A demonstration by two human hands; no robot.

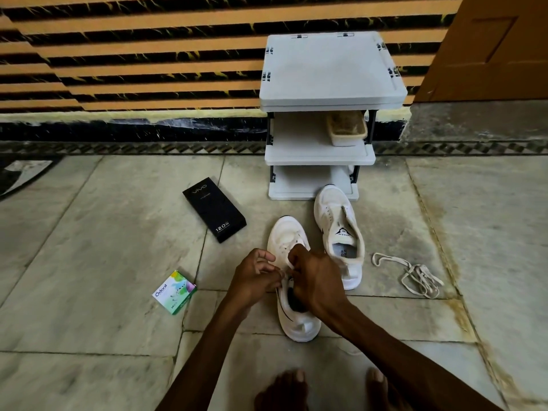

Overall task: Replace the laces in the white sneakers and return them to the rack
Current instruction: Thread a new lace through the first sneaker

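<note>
- Both hands are working over the near sneaker (299, 327), which is lying on the floor (89, 262) with its toe pointing toward the rack (332, 69).
- The left hand (255, 277) is curling its fingers (268, 256) and pinching the white lace (291, 266) above the shoe's opening.
- The right hand (317, 281) is gripping the same lace with clenched fingers, just beside the left.
- The second sneaker (338, 232) is sitting to the right, its toe at the rack's base.
- A loose lace (415, 274) is lying tangled farther right.
- A black box (214, 209) and a small green-and-white box (175, 292) are resting on the floor to the left.
</note>
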